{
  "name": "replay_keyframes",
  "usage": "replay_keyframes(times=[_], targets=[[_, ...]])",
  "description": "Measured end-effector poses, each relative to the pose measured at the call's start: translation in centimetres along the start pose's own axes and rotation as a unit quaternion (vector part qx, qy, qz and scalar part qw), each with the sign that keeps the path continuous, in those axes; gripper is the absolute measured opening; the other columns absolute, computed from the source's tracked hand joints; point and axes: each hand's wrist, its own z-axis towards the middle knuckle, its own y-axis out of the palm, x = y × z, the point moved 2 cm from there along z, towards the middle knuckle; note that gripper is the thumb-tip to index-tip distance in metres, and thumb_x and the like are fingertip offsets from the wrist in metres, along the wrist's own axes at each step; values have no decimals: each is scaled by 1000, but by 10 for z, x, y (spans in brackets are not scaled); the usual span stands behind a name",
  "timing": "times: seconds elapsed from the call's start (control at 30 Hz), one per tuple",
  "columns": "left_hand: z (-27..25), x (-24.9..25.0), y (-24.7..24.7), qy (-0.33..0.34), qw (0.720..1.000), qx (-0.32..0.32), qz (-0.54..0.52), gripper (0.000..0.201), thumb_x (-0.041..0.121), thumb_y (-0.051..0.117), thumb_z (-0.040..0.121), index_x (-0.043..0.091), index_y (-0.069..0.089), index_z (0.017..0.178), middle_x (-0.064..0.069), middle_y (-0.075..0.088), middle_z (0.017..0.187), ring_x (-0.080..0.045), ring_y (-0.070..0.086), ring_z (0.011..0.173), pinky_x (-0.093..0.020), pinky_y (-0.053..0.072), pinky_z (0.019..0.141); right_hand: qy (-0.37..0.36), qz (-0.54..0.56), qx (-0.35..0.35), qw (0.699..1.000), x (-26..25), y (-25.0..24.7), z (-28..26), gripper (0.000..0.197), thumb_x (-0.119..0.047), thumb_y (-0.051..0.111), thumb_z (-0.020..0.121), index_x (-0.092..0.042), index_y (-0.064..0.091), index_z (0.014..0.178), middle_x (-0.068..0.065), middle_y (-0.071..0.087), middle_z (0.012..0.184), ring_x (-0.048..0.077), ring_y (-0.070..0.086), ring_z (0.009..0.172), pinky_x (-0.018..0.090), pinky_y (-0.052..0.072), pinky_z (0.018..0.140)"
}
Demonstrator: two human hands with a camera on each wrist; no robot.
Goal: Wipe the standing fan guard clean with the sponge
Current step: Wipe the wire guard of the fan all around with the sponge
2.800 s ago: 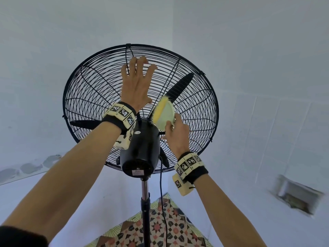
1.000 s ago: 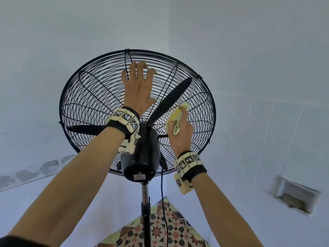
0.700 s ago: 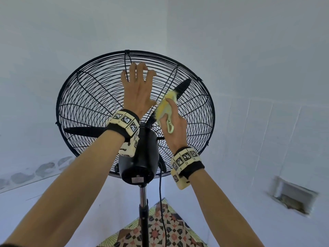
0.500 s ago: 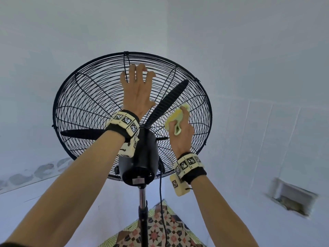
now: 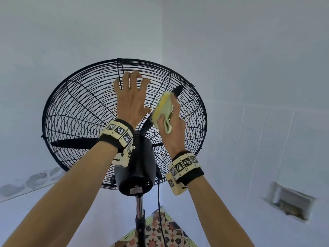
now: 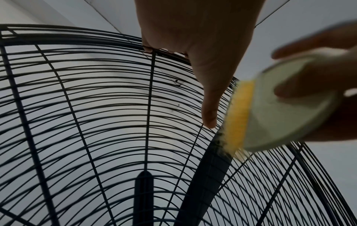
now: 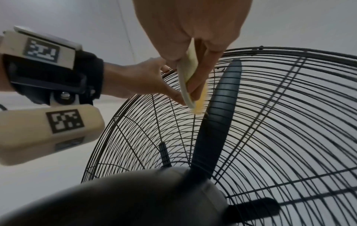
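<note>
A: How is the fan (image 5: 135,173) likely to handle?

B: It is judged top-heavy: a wide head on a thin pole (image 5: 139,220), so a hard push may rock it. The guard (image 5: 74,107) is made of thin black wire, stiff along the rim but probably springy between the ribs. It is best steadied near the rim or on a thick rib, never through the gaps, since a blade (image 5: 71,144) sits just behind the wires.

A: Is it being steadied?

B: Yes. The left hand (image 5: 131,102) is laid on the upper middle of the guard, fingers spread and hooked at the tips over the wires near the far rim. Nothing else is held by it.

A: And the sponge (image 5: 162,108)?

B: It is just right of the left hand, pressed to the guard over another blade. A soft yellow pad on a pale stiff backing is seen; it is judged light and yielding, so the wires should be wrapped a little under pressure. The right hand (image 5: 175,125) is closed round the backing, thumb on one face and fingers on the other, the yellow side turned to the wires. The backing is the part to be gripped.
</note>
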Motion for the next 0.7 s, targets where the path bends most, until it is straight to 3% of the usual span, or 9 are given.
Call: replay_keyframes(times=[0.1, 0.23, 0.3, 0.37, 0.47, 0.57, 0.63, 0.7], targets=[[-1, 1, 0, 1, 1000, 5, -2, 97, 51, 94, 59, 21, 44, 137, -14, 39, 145, -39, 32, 140, -63, 32, 111, -5, -24, 3, 1000, 4, 3, -3, 55, -23, 45, 109, -28, 26, 160, -2, 52, 60, 12, 47, 45, 19, 42, 47], [0, 0, 0, -8, 1000, -6, 4, 97, 51, 94, 60, 21, 43, 137, -15, 36, 145, -40, 32, 140, -64, 32, 111, 108, -72, 61, 990, 29, -13, -18, 62, -20, 48, 106, -24, 20, 161, -7, 54, 72, 15, 58, 63, 43, 60, 62], [0, 0, 0, -9, 1000, -5, -5, 98, 49, 96, 59, 20, 44, 136, -15, 36, 145, -40, 31, 140, -65, 32, 110, 106, -50, 56, 991, 22, -17, -14, 60, -18, 50, 105, -20, 24, 160, -5, 55, 72, 7, 55, 60, 29, 56, 55], [0, 1, 1, -4, 1000, 0, -8, 98, 48, 96, 58, 20, 44, 137, -15, 36, 145, -40, 31, 140, -65, 31, 111, 55, -22, 35, 998, 5, -16, -2, 55, -23, 49, 107, -23, 27, 158, 1, 57, 67, 6, 51, 49, 15, 43, 44], [-2, 4, 0, 5, 1000, 7, -6, 96, 47, 95, 60, 20, 45, 137, -16, 38, 147, -40, 32, 140, -64, 31, 111, -6, -22, 9, 1000, -5, -6, 7, 54, -28, 47, 110, -30, 25, 159, 0, 57, 65, 12, 51, 46, 23, 44, 42], [-3, 5, -2, 5, 1000, 2, -5, 97, 47, 96, 58, 20, 45, 136, -15, 37, 147, -40, 32, 139, -64, 31, 110, 66, -45, 65, 995, 17, -11, -1, 59, -26, 46, 109, -27, 21, 162, 2, 58, 66, 9, 54, 51, 19, 45, 46], [-3, 6, -3, -1, 1000, -4, -5, 97, 46, 96, 58, 19, 46, 136, -16, 37, 147, -40, 31, 139, -65, 31, 110, 143, -74, 96, 982, 28, -22, -9, 63, -24, 48, 107, -22, 18, 163, 2, 60, 77, 17, 65, 67, 25, 53, 56], [-3, 7, -5, -3, 1000, -10, -4, 98, 45, 97, 57, 18, 46, 136, -16, 37, 147, -40, 31, 139, -65, 30, 110, 145, -60, 94, 983, 25, -28, -10, 63, -22, 50, 106, -19, 22, 162, -4, 56, 75, 9, 61, 65, 22, 53, 56]])
